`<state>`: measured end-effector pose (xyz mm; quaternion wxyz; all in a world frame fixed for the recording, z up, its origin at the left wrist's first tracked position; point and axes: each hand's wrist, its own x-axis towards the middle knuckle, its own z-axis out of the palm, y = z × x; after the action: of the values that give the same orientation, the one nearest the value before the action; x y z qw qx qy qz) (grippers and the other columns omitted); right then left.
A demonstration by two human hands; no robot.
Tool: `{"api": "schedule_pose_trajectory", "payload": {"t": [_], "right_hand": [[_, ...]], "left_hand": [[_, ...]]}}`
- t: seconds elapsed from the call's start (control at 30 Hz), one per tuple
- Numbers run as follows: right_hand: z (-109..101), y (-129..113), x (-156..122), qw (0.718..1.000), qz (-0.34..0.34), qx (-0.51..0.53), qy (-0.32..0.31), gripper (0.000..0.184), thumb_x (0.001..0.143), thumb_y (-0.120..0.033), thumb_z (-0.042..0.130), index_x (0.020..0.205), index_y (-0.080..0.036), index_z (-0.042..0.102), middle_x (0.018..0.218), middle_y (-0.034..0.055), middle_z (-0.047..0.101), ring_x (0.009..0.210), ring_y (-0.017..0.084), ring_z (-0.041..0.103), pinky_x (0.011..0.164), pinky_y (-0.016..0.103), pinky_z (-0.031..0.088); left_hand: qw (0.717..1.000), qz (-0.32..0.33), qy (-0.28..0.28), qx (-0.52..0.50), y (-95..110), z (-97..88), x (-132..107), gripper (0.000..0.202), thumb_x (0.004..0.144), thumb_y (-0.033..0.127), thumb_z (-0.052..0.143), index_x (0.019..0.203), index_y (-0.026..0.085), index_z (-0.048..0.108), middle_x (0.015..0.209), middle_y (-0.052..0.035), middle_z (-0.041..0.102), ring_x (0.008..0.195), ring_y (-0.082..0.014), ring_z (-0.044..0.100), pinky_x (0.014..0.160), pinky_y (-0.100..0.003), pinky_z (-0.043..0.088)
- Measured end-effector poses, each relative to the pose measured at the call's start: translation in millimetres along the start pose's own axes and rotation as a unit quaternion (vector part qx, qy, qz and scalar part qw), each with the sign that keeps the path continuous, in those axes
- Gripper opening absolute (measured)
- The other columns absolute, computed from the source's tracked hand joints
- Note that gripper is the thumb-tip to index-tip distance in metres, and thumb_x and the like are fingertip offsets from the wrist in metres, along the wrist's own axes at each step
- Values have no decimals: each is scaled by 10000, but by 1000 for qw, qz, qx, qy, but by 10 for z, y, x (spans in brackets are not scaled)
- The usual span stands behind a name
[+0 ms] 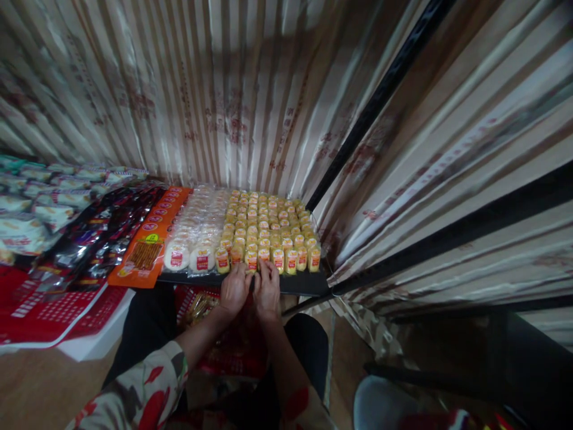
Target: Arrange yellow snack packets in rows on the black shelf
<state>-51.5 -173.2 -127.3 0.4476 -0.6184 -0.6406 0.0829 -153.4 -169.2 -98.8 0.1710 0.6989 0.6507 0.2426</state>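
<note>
Before both hands [235,291] [267,292], yellow packets [264,226]; fingertip grip unclear

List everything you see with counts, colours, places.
Yellow packets: dozens, yellow, board's right
Round packets: many, white, left of those
Orange bag: one, orange, further left
Dark packets: several, black, further left
Wrapped packets: many, whitish, far left
Board: one, black, underneath
Patterned plastic: some, red, lower left
Sheeting: uncounted, striped beige, behind
Poles: several, black, right
Rounded object: one, grey, lower right
Sleeves: two, floral, bottom
Left hand: one, bare, at yellow packets
Right hand: one, bare, at yellow packets
</note>
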Motion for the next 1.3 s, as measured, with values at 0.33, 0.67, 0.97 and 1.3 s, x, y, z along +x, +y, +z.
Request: {"api": "schedule_pose_trajectory", "payload": {"t": [0.33,0.67,0.97,1.3], "right_hand": [[134,37,54,1000,17,20,-2,398,888,-233,362,1252,-214,523,1142,110,479,1038,187,510,917,364,453],[42,46,5,999,-34,-30,9,379,906,-315,392,1247,-211,525,1194,118,526,1142,215,460,989,434,368],[92,-71,111,987,-87,-134,-10,438,901,-354,419,1311,-205,465,1453,142,314,1366,301,162,1030,553,223],[232,-186,291,970,-128,-206,-12,507,892,-389,441,1357,-191,401,1482,167,238,1384,309,96,1035,580,167]], "left_hand": [[1000,-23,-3,-7,-12,56,115,149,885,226,420,935,185,555,934,-81,598,828,-185,563,706,-236,422],[987,39,115,-102,-181,-69,-169,150,881,241,426,878,194,569,899,-80,583,885,-203,543,834,-303,432],[972,-1,208,-107,-459,-139,-222,156,865,203,440,996,167,518,1035,-117,505,1045,-224,502,945,-363,422],[974,34,217,-51,-510,-74,-35,189,864,184,430,1016,145,536,1153,-138,462,1053,-228,519,892,-377,487]]}}
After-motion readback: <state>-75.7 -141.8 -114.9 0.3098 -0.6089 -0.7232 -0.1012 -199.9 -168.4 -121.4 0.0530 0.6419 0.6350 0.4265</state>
